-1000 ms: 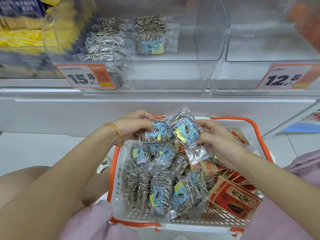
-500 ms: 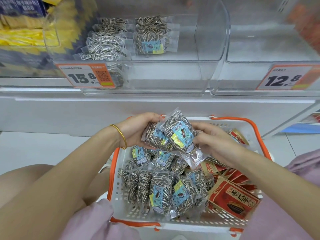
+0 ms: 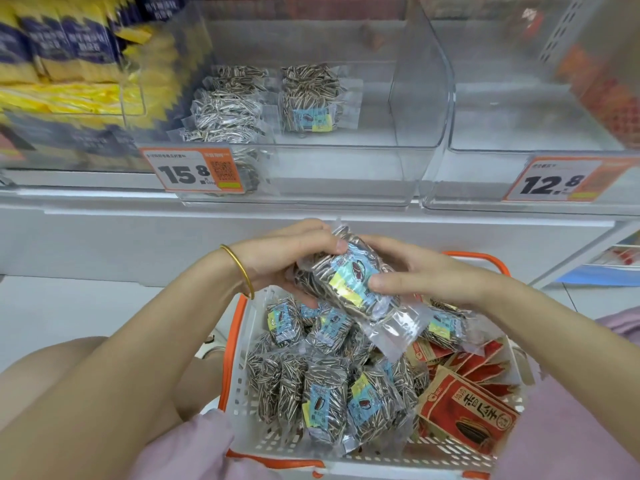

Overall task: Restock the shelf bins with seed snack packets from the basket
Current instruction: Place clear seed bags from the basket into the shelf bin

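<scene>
Left hand (image 3: 284,252): fingers curled round the left side of a bunch of sunflower seed packets (image 3: 346,282), gold bangle (image 3: 240,268) on the wrist.
Right hand (image 3: 429,275): thumb down on the top packet's blue-and-yellow label, fingers wrapped behind the same bunch.
Bunch: held between both hands, above the far end of the basket (image 3: 231,348), below the shelf.
Basket: white, orange rim; loose seed packets (image 3: 325,407) heaped left, red packets (image 3: 467,414) right.
Middle bin (image 3: 346,181): clear, price tag (image 3: 194,171) reads 15.8; stocked seed packets (image 3: 308,98) sit back-left.
Right bin (image 3: 485,174): tagged 12.8.
</scene>
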A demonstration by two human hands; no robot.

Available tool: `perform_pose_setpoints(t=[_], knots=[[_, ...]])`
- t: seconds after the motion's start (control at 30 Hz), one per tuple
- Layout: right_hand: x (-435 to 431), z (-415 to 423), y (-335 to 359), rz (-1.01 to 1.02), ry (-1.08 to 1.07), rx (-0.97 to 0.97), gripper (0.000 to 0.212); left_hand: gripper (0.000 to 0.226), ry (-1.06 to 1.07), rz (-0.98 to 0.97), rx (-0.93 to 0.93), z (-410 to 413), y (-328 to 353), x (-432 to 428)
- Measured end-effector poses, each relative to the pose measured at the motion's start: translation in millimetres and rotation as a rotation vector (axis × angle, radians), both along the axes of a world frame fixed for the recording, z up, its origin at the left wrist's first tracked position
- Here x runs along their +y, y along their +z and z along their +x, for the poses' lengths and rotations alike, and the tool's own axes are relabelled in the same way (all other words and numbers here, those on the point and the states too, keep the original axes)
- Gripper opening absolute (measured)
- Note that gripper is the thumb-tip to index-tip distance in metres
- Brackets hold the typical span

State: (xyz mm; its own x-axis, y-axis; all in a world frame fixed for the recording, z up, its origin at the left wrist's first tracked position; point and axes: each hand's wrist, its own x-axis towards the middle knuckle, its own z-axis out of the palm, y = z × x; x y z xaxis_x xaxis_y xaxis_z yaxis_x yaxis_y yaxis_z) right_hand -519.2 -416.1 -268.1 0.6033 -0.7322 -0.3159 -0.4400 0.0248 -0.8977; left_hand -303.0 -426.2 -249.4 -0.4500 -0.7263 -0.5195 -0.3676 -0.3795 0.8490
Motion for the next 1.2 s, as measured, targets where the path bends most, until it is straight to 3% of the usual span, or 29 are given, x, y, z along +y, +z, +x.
perform_pose_setpoints(t=[0.1, 0.17, 0.27, 0.4, 0.47, 0.5, 0.57, 0.63, 0.73, 1.0, 1.2], knots=[[-8.7, 17.9, 29.4, -0.023, 0.051, -0.009, 0.097, 0.062, 0.034, -0.083, 0.049, 4.5, 24.9, -5.4], [-19.0, 29.2, 54.9, -0.054, 0.054, -0.007, 0.078, 0.058, 0.109, -0.171, 0.08, 10.9, 45.4, -10.8], [-38.6, 40.0, 100.2, -0.022, -0.011, -0.154, 0.039, 0.052, 0.164, -0.347, 0.147, 21.9, 82.4, -18.3], [-75.2, 56.3, 147.3, -0.058, -0.032, -0.196, 0.02, 0.066, 0.396, -0.585, 0.22, 39.1, 108.6, -49.1], [-98.1, 64.3, 158.8, -0.088, -0.06, -0.108, 0.026, 0.059, 0.602, -0.775, 0.101, 46.9, 102.7, -67.1], [-111.1, 67.6, 161.1, -0.134, -0.108, -0.018, 0.031, 0.05, 0.651, -0.942, -0.049, 51.6, 95.7, -73.0], [-138.2, 72.7, 157.3, -0.303, -0.228, 0.282, 0.049, 0.035, 0.549, -1.215, -0.4, 61.0, 73.5, -78.3], [-160.0, 79.7, 143.3, -0.436, -0.205, 0.59, 0.079, 0.041, 0.371, -1.204, -0.677, 67.6, 53.4, -79.0], [-182.6, 88.9, 107.4, -0.525, 0.009, 0.81, 0.103, 0.057, 0.217, -1.18, -0.979, 68.0, 38.6, -80.9], [-182.8, 84.8, 68.8, -0.928, 0.15, 1.136, 0.084, 0.076, 0.231, -1.194, -1.021, 64.4, 34.9, -81.5], [-183.0, 99.1, 62.2, -0.933, 0.105, 0.988, 0.084, 0.077, 0.227, -1.188, -1.043, 63.3, 35.0, -81.4]])
